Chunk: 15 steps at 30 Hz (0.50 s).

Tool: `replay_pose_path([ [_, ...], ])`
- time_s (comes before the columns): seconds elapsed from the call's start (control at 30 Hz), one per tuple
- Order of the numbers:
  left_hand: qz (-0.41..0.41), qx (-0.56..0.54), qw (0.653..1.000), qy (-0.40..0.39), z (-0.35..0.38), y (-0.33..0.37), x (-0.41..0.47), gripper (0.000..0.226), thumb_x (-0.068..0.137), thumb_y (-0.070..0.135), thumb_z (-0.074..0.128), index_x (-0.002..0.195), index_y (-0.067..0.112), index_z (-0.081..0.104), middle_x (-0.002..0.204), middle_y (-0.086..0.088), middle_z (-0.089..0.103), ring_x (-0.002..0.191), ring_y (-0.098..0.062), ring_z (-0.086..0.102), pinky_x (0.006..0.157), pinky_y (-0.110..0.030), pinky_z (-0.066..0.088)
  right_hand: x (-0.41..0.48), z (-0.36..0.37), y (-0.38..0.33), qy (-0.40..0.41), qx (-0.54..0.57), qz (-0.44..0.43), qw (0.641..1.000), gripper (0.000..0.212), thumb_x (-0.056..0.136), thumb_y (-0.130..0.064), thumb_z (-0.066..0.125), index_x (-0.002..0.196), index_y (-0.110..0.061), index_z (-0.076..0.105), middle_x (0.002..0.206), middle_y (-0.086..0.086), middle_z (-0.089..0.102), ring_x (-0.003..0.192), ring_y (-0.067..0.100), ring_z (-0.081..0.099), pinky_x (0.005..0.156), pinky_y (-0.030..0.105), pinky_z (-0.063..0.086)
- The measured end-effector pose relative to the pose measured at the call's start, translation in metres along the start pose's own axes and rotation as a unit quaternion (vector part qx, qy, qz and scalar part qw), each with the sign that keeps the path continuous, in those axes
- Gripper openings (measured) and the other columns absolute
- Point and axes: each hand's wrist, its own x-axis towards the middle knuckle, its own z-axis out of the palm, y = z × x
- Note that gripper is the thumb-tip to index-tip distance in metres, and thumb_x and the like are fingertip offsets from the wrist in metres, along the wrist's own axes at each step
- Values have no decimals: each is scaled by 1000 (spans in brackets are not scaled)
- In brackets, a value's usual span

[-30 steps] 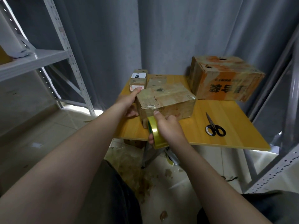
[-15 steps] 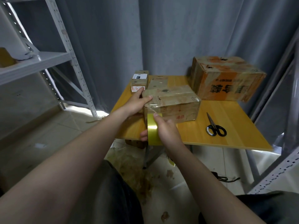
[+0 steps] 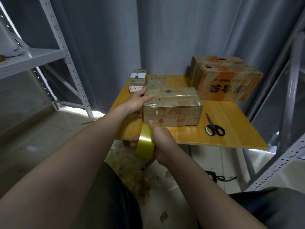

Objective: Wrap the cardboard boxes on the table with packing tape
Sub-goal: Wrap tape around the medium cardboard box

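Middle box [image 3: 171, 108] sits near-left on the worktop [image 3: 231, 134]. Left hand [image 3: 138, 100] clamps its top-left corner. Right hand [image 3: 162, 139] is curled round the yellow tape roll [image 3: 145, 144], just in front of the box's near-left corner.

Judgement: the box is stiff and probably light enough to pivot one-handed. The old glossy tape looks slippery, so hold it at the corners.

Writing: the small box [image 3: 137, 80] has a white label and red handwritten digits, partly covered. The large box [image 3: 226, 78] shows upside-down black characters I can't read.
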Motion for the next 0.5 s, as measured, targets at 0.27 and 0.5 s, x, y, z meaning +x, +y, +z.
replay_pose_path([
  [0.27,48,-12,998,38,1,-3,3,49,103,40,61,150,30,52,115,15,69,115,-18,66,81,-22,59,-8,1,2,-26,12,27,999,50,111,-40,41,146,-3,40,87,23,78,62,35,75,49,35,58],
  [0.5,-57,44,969,238,-13,-4,-40,39,101,47,55,126,17,47,122,-9,64,117,-36,62,91,-42,51,-13,-1,-1,-46,68,47,996,35,111,-37,44,131,-10,53,89,22,77,60,31,74,47,32,59],
])
